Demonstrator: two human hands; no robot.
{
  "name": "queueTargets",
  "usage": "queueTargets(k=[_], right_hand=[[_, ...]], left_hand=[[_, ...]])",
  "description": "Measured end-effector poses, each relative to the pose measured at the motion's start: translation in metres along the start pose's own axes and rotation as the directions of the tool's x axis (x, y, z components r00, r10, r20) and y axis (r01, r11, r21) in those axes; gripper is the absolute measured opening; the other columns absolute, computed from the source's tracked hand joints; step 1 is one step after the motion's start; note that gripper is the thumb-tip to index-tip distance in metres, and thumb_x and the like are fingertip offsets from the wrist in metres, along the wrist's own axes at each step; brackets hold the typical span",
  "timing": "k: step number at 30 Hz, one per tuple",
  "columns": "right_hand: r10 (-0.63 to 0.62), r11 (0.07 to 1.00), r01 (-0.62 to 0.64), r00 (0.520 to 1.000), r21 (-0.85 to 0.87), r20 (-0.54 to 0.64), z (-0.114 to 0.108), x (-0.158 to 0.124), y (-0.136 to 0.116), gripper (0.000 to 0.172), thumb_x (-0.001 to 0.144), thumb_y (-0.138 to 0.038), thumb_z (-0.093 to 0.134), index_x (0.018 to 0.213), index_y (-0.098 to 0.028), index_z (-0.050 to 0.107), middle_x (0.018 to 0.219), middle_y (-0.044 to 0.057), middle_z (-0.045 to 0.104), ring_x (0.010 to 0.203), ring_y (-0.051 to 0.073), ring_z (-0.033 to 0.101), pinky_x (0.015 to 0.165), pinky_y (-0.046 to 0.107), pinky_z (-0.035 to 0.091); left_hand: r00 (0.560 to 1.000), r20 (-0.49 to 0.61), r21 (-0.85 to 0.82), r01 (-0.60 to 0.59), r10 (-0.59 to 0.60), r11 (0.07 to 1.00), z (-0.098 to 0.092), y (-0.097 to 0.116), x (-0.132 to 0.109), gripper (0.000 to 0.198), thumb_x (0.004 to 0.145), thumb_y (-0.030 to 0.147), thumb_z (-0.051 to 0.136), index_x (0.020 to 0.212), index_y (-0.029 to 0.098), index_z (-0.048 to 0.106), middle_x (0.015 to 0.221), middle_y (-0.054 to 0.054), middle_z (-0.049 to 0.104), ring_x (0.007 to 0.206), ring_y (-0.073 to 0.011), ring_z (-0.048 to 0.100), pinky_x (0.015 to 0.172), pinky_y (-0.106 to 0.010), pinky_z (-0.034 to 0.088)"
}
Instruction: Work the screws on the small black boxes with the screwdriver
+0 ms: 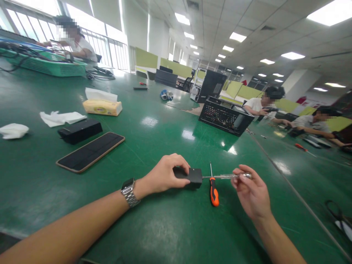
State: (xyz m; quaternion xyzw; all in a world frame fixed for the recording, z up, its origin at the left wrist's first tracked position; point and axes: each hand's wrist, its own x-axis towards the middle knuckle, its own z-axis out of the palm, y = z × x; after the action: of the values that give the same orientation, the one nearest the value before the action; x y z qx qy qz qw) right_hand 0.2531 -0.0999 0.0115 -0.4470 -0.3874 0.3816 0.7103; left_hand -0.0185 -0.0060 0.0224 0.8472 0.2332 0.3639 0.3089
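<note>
My left hand grips a small black box on the green tabletop, thumb on the near side and fingers over the top. In my right hand is a clear-handled screwdriver, held level between thumb and fingers. Its thin shaft points left and its tip meets the right end face of the box; whether it sits in a screw is too small to tell. Beneath that shaft lies an orange-and-black screwdriver, its blade pointing away from me.
Left on the table are a phone, another black box, crumpled tissues and a tissue pack. An open computer case stands ahead. A green basket holds cables. Several people sit around the table.
</note>
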Motion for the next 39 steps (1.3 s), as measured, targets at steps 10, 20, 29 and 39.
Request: queueTargets(k=[10, 20, 29, 39], right_hand=[[-0.059, 0.998, 0.060, 0.997, -0.033, 0.046, 0.004, -0.007, -0.006, 0.023, 0.076, -0.020, 0.068, 0.098, -0.025, 0.071, 0.081, 0.003, 0.066, 0.064, 0.013, 0.054, 0.055, 0.028, 0.044], [-0.039, 0.999, 0.039, 0.999, 0.015, 0.027, 0.006, -0.006, -0.011, 0.023, 0.074, -0.020, 0.069, 0.096, -0.026, 0.071, 0.080, 0.003, 0.064, 0.065, 0.013, 0.053, 0.054, 0.028, 0.044], [-0.051, 0.998, 0.050, 0.998, 0.032, 0.047, 0.005, -0.007, -0.010, 0.024, 0.075, -0.017, 0.067, 0.098, -0.025, 0.071, 0.080, 0.002, 0.064, 0.066, 0.013, 0.053, 0.056, 0.026, 0.044], [-0.177, 0.966, 0.196, 0.977, -0.170, 0.118, 0.005, -0.015, -0.003, 0.026, 0.080, -0.020, 0.066, 0.104, -0.026, 0.069, 0.085, 0.004, 0.069, 0.074, 0.017, 0.058, 0.057, 0.028, 0.046]], left_hand=[[0.998, 0.068, 0.026, 0.004, -0.005, 1.000, 0.003, 0.000, -0.003, 0.016, 0.067, 0.022, 0.077, 0.078, 0.018, 0.065, 0.090, -0.002, 0.068, 0.086, -0.0183, 0.060, 0.081, -0.029, 0.044], [0.995, 0.096, 0.026, -0.006, 0.004, 1.000, 0.004, 0.007, -0.003, 0.017, 0.066, 0.019, 0.077, 0.077, 0.017, 0.064, 0.087, -0.001, 0.067, 0.085, -0.0179, 0.058, 0.080, -0.029, 0.043], [0.995, 0.102, 0.015, -0.022, 0.020, 1.000, 0.003, 0.007, -0.003, 0.018, 0.065, 0.017, 0.077, 0.077, 0.018, 0.064, 0.088, -0.001, 0.067, 0.085, -0.0178, 0.058, 0.080, -0.029, 0.043], [0.988, 0.155, 0.051, -0.014, 0.006, 0.999, 0.007, 0.007, -0.004, 0.019, 0.063, 0.014, 0.076, 0.077, 0.017, 0.065, 0.084, 0.000, 0.066, 0.083, -0.0175, 0.057, 0.077, -0.027, 0.042]])
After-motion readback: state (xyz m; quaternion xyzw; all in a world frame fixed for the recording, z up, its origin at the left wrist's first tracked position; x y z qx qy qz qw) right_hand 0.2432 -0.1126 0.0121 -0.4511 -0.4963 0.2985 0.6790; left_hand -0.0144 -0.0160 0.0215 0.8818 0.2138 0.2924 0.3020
